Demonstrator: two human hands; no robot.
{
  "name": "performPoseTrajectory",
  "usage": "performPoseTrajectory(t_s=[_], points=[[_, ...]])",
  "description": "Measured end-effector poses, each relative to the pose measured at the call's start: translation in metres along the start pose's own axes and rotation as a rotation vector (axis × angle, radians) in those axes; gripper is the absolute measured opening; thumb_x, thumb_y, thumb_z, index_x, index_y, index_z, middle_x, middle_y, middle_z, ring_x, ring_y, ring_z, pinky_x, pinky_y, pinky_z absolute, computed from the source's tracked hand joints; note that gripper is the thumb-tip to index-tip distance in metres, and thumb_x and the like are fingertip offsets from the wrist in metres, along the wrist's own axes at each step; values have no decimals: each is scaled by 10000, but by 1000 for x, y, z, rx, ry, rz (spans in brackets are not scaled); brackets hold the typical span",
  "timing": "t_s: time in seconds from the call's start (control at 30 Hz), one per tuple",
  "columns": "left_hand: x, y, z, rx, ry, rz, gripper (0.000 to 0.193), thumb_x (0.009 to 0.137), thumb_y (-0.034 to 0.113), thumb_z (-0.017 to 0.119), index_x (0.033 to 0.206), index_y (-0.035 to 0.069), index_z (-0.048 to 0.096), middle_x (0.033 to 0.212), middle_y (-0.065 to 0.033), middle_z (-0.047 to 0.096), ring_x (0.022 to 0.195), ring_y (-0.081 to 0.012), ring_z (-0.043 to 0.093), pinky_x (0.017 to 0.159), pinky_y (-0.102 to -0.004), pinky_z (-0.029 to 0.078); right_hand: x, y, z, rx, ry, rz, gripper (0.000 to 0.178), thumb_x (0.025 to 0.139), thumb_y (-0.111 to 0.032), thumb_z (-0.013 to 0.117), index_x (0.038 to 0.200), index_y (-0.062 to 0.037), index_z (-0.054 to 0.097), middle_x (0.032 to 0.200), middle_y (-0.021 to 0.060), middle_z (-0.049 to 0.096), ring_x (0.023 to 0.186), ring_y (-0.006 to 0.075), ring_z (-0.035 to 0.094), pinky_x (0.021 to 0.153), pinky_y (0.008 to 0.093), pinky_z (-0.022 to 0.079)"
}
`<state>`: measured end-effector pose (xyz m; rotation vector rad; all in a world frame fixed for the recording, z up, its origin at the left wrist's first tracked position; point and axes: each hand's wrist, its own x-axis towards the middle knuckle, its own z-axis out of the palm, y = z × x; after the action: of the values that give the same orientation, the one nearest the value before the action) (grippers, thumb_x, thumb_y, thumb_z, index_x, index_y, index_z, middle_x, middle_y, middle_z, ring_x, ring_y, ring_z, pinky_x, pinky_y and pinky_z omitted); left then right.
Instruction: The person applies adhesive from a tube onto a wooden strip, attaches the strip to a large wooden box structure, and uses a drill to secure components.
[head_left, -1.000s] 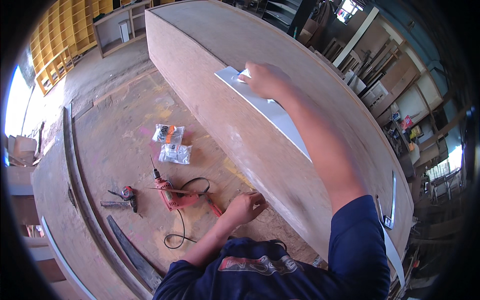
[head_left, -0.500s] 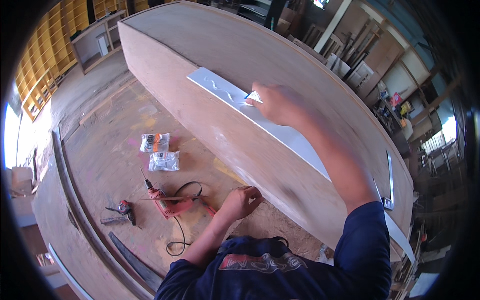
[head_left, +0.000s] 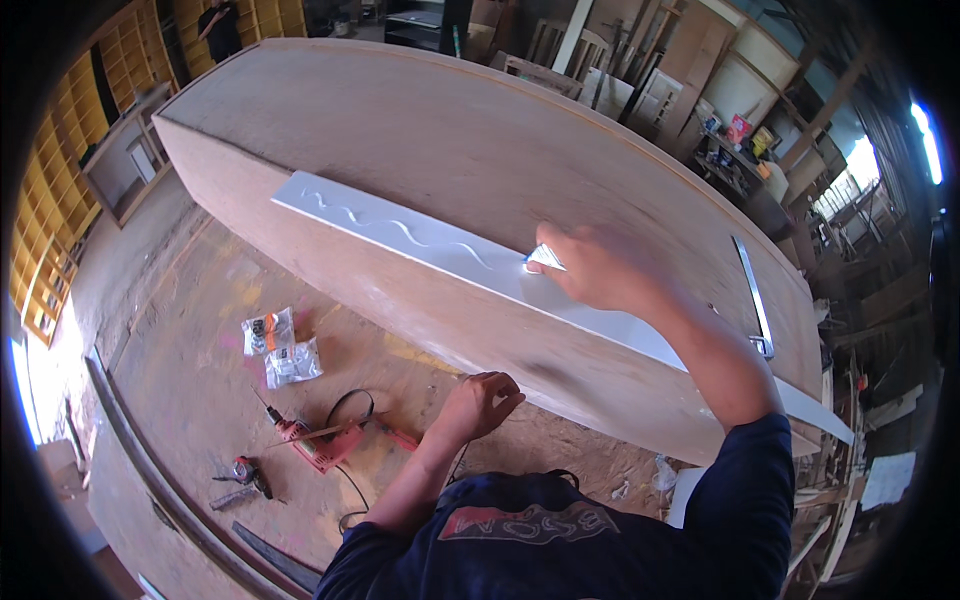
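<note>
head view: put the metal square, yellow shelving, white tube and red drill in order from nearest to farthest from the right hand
1. White tube: held in the right hand.
2. Metal square: off to the right.
3. Red drill: lower left, past the left hand.
4. Yellow shelving: far upper left, in the background.

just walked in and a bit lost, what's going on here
The person's right grip holds a small white tube over a white strip lying along the edge of a big wooden piece. A wavy line runs from near the strip's far end toward the tube. The left grip is loosely curled, apparently empty; a drill lies nearby.
</note>
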<state>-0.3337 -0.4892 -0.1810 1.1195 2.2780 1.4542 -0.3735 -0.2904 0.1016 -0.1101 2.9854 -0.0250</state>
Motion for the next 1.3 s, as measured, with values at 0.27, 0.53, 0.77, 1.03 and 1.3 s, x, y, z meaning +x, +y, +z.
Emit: performPoseTrajectory(t_s=[0.27, 0.53, 0.77, 1.03, 1.3], points=[[21, 35, 43, -30, -80, 42, 210, 984, 247, 804, 975, 41, 763, 960, -148, 797, 916, -367, 786, 815, -457, 625, -91, 86, 22, 31, -9, 83, 392, 1118, -468, 614, 1236, -95, 641, 895, 248, 758, 914, 479, 747, 788, 590, 542], [34, 104, 120, -49, -120, 121, 168, 974, 196, 823, 999, 37, 775, 960, -134, 805, 911, -322, 795, 818, -420, 623, -203, 169, 42, 108, 50, 158, 396, 1117, -470, 616, 1212, -86, 639, 921, 236, 761, 958, 470, 747, 854, 611, 545], [35, 179, 204, -157, -232, 143, 120, 969, 129, 843, 1030, 36, 798, 981, -101, 824, 927, -225, 804, 838, -362, 620, -302, 254, 60, 117, 55, 115, 408, 1110, -463, 632, 1181, -62, 651, 998, 251, 764, 1001, 470, 744, 858, 590, 558], [27, 264, 282, -213, -307, 209, 139, 950, 114, 870, 1036, 32, 798, 1008, -103, 820, 993, -227, 788, 903, -359, 595, -419, 338, 79, 111, 56, 269, 415, 1107, -473, 629, 1203, -70, 652, 994, 249, 765, 998, 473, 742, 850, 595, 563], [33, 312, 336, -400, -305, 249, 132, 933, 93, 887, 1013, 34, 800, 995, -100, 819, 1008, -261, 771, 917, -383, 577, -496, 416, 93, 153, 146, 358, 367, 1099, -431, 655, 1162, -72, 697, 983, 216, 775, 961, 467, 745, 804, 591, 553]])
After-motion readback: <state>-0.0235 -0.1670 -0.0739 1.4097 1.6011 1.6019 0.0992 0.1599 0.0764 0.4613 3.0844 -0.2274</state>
